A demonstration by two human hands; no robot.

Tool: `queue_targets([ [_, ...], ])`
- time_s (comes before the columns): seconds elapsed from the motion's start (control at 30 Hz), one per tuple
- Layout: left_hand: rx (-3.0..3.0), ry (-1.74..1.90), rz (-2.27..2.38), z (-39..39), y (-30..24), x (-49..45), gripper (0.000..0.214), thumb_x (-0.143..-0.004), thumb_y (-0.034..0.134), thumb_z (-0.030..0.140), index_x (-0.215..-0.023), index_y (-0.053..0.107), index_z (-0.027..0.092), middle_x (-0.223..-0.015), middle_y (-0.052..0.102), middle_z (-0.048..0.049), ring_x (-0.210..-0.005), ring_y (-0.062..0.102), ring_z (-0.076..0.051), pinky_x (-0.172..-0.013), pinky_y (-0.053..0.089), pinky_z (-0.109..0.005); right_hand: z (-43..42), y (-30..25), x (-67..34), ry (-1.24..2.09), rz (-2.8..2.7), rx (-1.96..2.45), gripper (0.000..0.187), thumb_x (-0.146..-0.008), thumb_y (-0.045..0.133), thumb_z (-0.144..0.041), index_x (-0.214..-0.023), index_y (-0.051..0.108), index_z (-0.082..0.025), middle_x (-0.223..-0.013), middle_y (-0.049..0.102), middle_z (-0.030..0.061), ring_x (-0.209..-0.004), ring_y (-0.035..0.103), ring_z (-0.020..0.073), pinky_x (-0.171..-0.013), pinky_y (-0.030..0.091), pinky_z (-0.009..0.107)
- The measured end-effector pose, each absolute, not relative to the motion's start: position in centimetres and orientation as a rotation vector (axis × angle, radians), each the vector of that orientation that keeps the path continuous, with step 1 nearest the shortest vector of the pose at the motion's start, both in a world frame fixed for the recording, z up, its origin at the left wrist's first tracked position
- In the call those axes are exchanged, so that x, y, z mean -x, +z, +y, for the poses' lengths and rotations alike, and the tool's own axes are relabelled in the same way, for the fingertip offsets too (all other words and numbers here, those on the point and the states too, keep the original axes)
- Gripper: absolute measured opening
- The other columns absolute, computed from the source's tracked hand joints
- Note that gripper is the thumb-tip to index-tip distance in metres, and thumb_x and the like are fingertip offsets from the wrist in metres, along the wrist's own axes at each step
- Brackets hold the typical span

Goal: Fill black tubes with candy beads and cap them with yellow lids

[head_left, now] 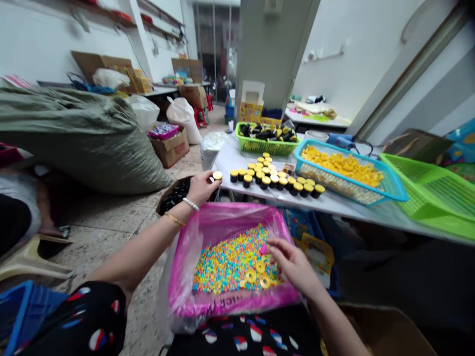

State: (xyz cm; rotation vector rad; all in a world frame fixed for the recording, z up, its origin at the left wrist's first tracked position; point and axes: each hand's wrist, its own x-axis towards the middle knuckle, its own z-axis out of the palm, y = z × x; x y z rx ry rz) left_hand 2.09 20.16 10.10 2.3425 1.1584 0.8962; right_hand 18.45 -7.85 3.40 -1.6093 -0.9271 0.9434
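Observation:
My left hand [203,187] is closed around a small round container with a yellow top [217,175], at the left edge of the table. My right hand [291,262] hovers over a pink basket [237,210] lined with clear plastic, its fingertips pinching a small pink piece [263,249] whose kind I cannot make out. Inside the basket lie many tiny multicoloured balls [226,264] and several yellow ring-shaped parts [251,276]. Just beyond the basket, several black containers with yellow tops [264,182] stand upright in a loose group.
A green basket [267,147] of black and yellow parts and a blue basket [356,193] of yellow pieces stand on the white table [230,158]. Green trays [426,193] sit at right. A large sack [92,143] fills the left; another person's leg [44,212] shows there.

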Motion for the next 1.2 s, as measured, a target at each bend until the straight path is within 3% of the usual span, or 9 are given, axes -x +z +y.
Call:
queue_targets([
  [0.13, -2.333, 0.913, 1.215, 24.8, 9.9, -6.5, 0.023, -0.075, 0.066, 0.027, -0.094, 0.074, 0.015, -0.089, 0.075, -0.0081, -0.079, 0.066, -0.02, -0.075, 0.047, -0.028, -7.6, 2.0, -18.2, 0.846, -1.194, 1.718, 0.033, -0.082, 0.062, -0.047, -0.098, 0.072, -0.02, -0.084, 0.071, 0.0073, -0.073, 0.063, 0.023, -0.066, 0.05, 0.034],
  [0.37, -2.28, 0.796, 1.263, 25.2, 11.1, -8.6, 0.031, -0.073, 0.064, 0.014, -0.102, 0.071, 0.009, -0.104, 0.073, -0.0133, -0.098, 0.063, -0.025, -0.086, 0.045, -0.03, -8.5, 4.3, -18.8, 0.701, -1.328, 1.847, 0.03, -0.085, 0.058, -0.042, -0.102, 0.07, -0.021, -0.073, 0.069, 0.0033, -0.064, 0.06, 0.0198, -0.061, 0.045, 0.031],
  [0.5, -2.262, 0.813, 1.281, 21.1, 11.8, -3.8, 0.038, -0.083, 0.053, 0.017, -0.118, 0.062, 0.009, -0.112, 0.069, -0.0117, -0.098, 0.063, -0.019, -0.088, 0.045, -0.029, -8.5, 4.0, -19.8, 0.68, -1.348, 1.942, 0.027, -0.085, 0.057, -0.035, -0.104, 0.07, -0.02, -0.075, 0.07, 0.0034, -0.062, 0.06, 0.0182, -0.063, 0.046, 0.031],
  [0.57, -2.334, 0.881, 1.07, 16.0, 11.2, -0.6, 0.028, -0.086, 0.053, 0.026, -0.106, 0.068, 0.013, -0.099, 0.072, -0.0072, -0.087, 0.064, -0.017, -0.082, 0.048, -0.029, -8.2, 3.2, -19.7, 0.684, -1.44, 1.99, 0.023, -0.085, 0.056, -0.029, -0.099, 0.071, -0.021, -0.08, 0.072, 0.0048, -0.066, 0.062, 0.0187, -0.067, 0.046, 0.032],
  [0.67, -2.442, 0.446, 0.651, 7.6, 8.2, 3.0, 0.019, -0.084, 0.058, 0.029, -0.092, 0.072, 0.02, -0.086, 0.074, -0.0024, -0.076, 0.066, -0.015, -0.072, 0.049, -0.027, -7.6, 1.7, -18.7, 0.692, -1.663, 2.015, 0.022, -0.083, 0.058, -0.025, -0.1, 0.071, -0.019, -0.088, 0.071, 0.008, -0.077, 0.064, 0.0211, -0.072, 0.046, 0.033],
  [0.77, -2.449, 0.049, 0.573, 2.6, 4.3, 4.8, 0.013, -0.082, 0.06, 0.024, -0.082, 0.072, 0.02, -0.077, 0.073, -0.0025, -0.071, 0.066, -0.016, -0.066, 0.048, -0.026, -7.2, 0.8, -17.4, 0.714, -1.923, 1.994, 0.031, -0.078, 0.066, -0.028, -0.108, 0.069, -0.019, -0.097, 0.067, 0.0104, -0.084, 0.063, 0.023, -0.073, 0.046, 0.032],
  [0.87, -2.438, -0.012, 0.669, 1.7, 2.2, 4.9, 0.012, -0.083, 0.06, 0.023, -0.082, 0.072, 0.02, -0.074, 0.072, -0.0021, -0.068, 0.065, -0.015, -0.062, 0.047, -0.024, -7.0, 0.2, -17.1, 0.698, -2.028, 1.932, 0.029, -0.081, 0.064, -0.028, -0.108, 0.069, -0.02, -0.097, 0.064, 0.0101, -0.086, 0.062, 0.0221, -0.075, 0.046, 0.032],
  [0.97, -2.513, 0.067, 0.74, 2.4, 2.1, 4.4, 0.016, -0.085, 0.06, 0.027, -0.093, 0.07, 0.018, -0.082, 0.071, -0.0057, -0.079, 0.066, -0.019, -0.07, 0.049, -0.028, -6.7, 0.1, -17.9, 0.624, -1.894, 1.914, 0.028, -0.087, 0.056, -0.029, -0.108, 0.068, -0.016, -0.094, 0.064, 0.0109, -0.083, 0.061, 0.0213, -0.077, 0.047, 0.033],
  [1.2, -2.545, -0.154, 0.584, 3.1, 1.5, 3.1, 0.017, -0.086, 0.06, 0.025, -0.097, 0.072, 0.02, -0.09, 0.069, -0.0086, -0.084, 0.066, -0.023, -0.077, 0.052, -0.033, -6.6, 1.4, -18.8, 0.537, -1.527, 1.949, 0.04, -0.089, 0.056, -0.033, -0.124, 0.057, -0.015, -0.098, 0.065, 0.0109, -0.083, 0.063, 0.0205, -0.08, 0.049, 0.034],
])
